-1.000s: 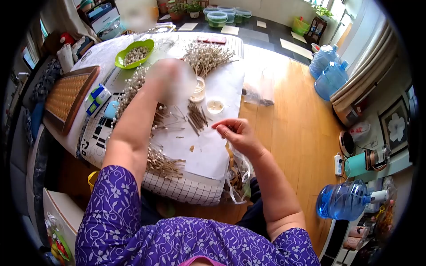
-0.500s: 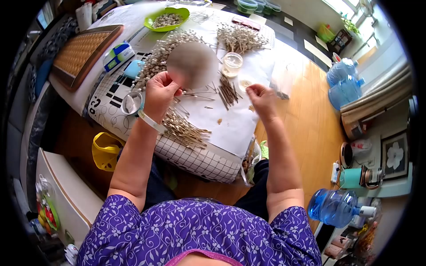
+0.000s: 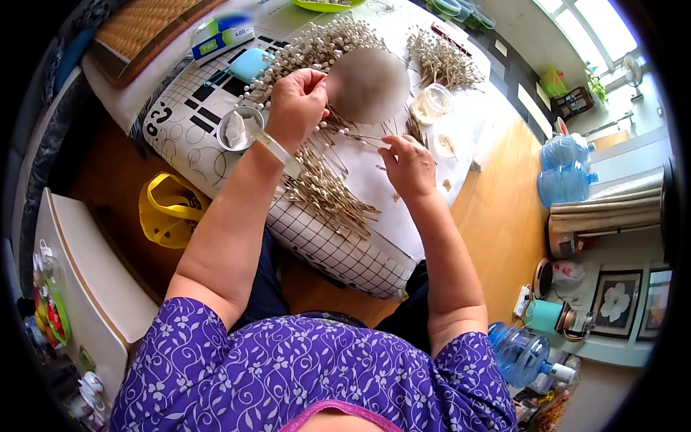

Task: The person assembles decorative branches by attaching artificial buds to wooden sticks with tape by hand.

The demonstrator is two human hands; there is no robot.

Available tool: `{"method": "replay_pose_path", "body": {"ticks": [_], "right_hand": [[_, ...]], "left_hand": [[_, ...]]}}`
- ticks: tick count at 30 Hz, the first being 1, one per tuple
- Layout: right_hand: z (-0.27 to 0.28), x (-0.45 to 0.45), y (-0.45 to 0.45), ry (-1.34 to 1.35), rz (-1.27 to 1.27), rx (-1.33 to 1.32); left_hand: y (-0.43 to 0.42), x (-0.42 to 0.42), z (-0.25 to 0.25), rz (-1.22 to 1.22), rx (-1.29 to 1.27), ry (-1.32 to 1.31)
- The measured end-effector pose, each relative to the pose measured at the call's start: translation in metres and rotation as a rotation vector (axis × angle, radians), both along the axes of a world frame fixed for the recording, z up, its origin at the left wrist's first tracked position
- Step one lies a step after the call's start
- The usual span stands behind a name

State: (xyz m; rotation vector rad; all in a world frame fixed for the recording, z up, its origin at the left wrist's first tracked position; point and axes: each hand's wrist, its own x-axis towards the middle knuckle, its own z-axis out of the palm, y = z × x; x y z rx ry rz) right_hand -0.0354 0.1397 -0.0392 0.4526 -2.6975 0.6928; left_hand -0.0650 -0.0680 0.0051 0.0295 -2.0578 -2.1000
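My left hand (image 3: 299, 108) is closed in a pinch beside a blurred round patch. That patch hides whatever the fingertips hold. My right hand (image 3: 410, 165) is on the right with bent fingers drawn together, at the ends of some thin stems. What they grip is too small to tell. Dried stems with pale round buds (image 3: 324, 47) are heaped behind my left hand. Another bundle of budded stems (image 3: 327, 191) lies between my forearms. Beyond my right hand are a clear jar (image 3: 432, 104), a round shallow dish (image 3: 445, 146) and short brown sticks (image 3: 415, 129), partly hidden.
A cup with white tissue (image 3: 241, 129) stands left of my left wrist. Behind it are a blue case (image 3: 252, 65) and a tissue pack (image 3: 223, 42). More budded stems (image 3: 446, 61) lie at the back right. A yellow bag (image 3: 169, 212) is beside the table.
My right hand has moved from beside the shallow dish leftward to the stem ends. My left hand stays pinched by the blurred patch. The whole view has shifted and turned.
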Motion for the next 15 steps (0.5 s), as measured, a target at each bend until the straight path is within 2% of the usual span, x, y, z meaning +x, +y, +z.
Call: {"method": "replay_pose_path", "body": {"ticks": [2, 6, 14, 15], "right_hand": [[-0.009, -0.005, -0.004, 0.02, 0.02, 0.072], [-0.01, -0.009, -0.015, 0.058, -0.002, 0.247], [-0.012, -0.011, -0.007, 0.086, 0.064, 0.245], [-0.011, -0.01, -0.007, 0.105, 0.083, 0.172]], "left_hand": [[-0.001, 0.0, 0.001, 0.005, 0.051, 0.011], [-0.007, 0.0, 0.002, 0.04, -0.036, 0.063], [-0.008, -0.007, -0.007, 0.083, -0.033, 0.179], [-0.009, -0.007, -0.006, 0.093, -0.071, 0.173]]}}
